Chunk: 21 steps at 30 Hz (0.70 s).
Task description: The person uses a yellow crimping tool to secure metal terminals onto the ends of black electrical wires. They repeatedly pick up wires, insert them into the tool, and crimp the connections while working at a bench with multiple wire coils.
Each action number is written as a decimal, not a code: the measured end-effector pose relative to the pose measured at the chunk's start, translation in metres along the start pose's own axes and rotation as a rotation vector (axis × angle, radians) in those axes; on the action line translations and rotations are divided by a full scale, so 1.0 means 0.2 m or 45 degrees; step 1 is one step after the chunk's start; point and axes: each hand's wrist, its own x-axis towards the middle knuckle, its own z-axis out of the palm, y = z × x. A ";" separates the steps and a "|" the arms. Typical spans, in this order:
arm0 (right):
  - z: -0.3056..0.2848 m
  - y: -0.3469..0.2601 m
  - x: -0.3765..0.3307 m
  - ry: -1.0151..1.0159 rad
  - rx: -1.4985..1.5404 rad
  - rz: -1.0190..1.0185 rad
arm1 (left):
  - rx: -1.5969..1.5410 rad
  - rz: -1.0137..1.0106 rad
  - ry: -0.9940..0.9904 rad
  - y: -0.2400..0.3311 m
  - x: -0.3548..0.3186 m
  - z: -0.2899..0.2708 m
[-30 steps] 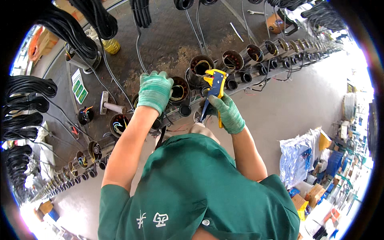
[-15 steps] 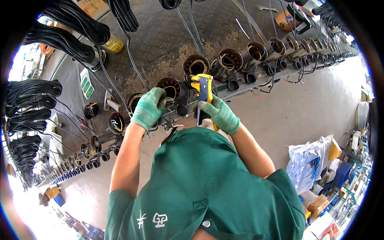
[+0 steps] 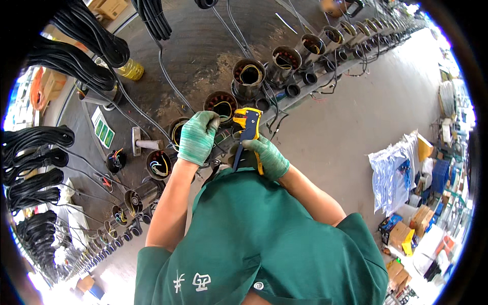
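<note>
My left hand, in a green knit glove, is closed at the near rim of an open metal motor housing. Its fingertips pinch what looks like a thin wire coming from that housing. In my gloved right hand is a yellow and dark-blue wire stripper, held upright with its jaw end toward the wire. The stripper's head is close to the left fingertips, with a small gap between them. Another housing with yellowish wires inside stands just beyond the stripper.
A long row of similar housings lines the bench edge on both sides. Coiled black cables hang at the left. A hammer and a yellow-liquid bottle are on the dark bench. Plastic-wrapped goods stand at the right.
The wire stripper in my right hand has moved left, nearer to my left hand. My left hand has shifted slightly right and down in the picture. The whole view has turned a little.
</note>
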 end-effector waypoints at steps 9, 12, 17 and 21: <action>0.16 0.16 0.04 0.029 -0.089 -0.221 | -0.148 -0.009 -0.132 -0.04 -0.02 -0.04; 0.16 0.17 0.05 0.021 -0.066 -0.224 | -0.161 0.014 -0.154 -0.05 -0.02 -0.05; 0.11 0.15 0.05 0.028 -0.288 -0.250 | -0.153 0.031 -0.180 -0.04 0.00 -0.07; 0.07 0.15 0.05 0.052 -0.363 -0.206 | -0.132 0.044 -0.199 -0.04 0.00 -0.06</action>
